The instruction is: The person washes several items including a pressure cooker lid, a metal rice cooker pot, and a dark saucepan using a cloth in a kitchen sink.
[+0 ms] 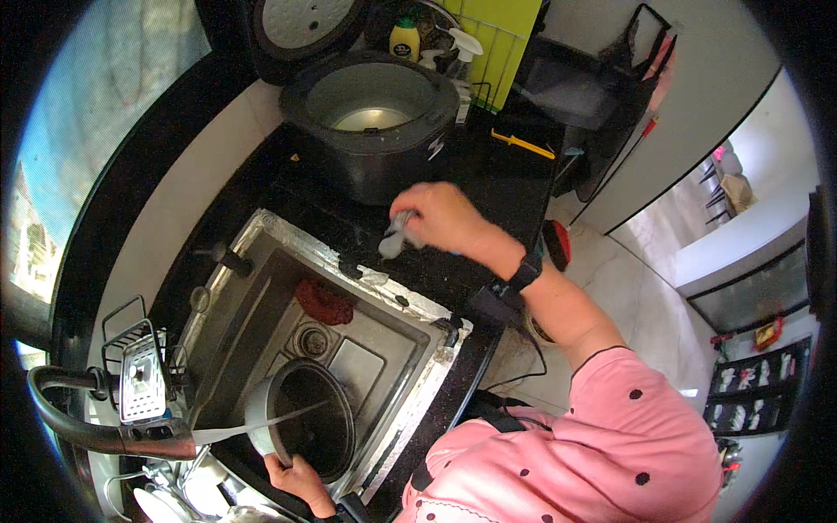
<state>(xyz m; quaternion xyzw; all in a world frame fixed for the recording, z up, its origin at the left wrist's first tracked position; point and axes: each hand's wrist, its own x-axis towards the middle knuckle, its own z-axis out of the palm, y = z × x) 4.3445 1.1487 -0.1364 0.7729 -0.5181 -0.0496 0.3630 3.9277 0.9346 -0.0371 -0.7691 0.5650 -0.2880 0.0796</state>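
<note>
My left hand (301, 484) grips the wall of a round inner pot (259, 418), light outside and dark inside, which stands tilted in the sink (410, 340). Water streams from the black faucet (144, 438) into the pot. Over the black counter my right hand (445, 218) is closed on a small, pale grey, cup-like thing (394, 244), too blurred to name surely. Just beyond that hand stands a black rice cooker (375, 157) with its lid (309, 22) raised and a shiny bottom showing inside.
A reddish-brown scrubber (324, 302) lies in the sink near the drain (308, 341). Behind the cooker are a spray bottle (464, 48) and a yellow bottle (404, 40). A yellow-handled tool (523, 144) rests on the counter. Dishes (205, 492) sit beside the faucet.
</note>
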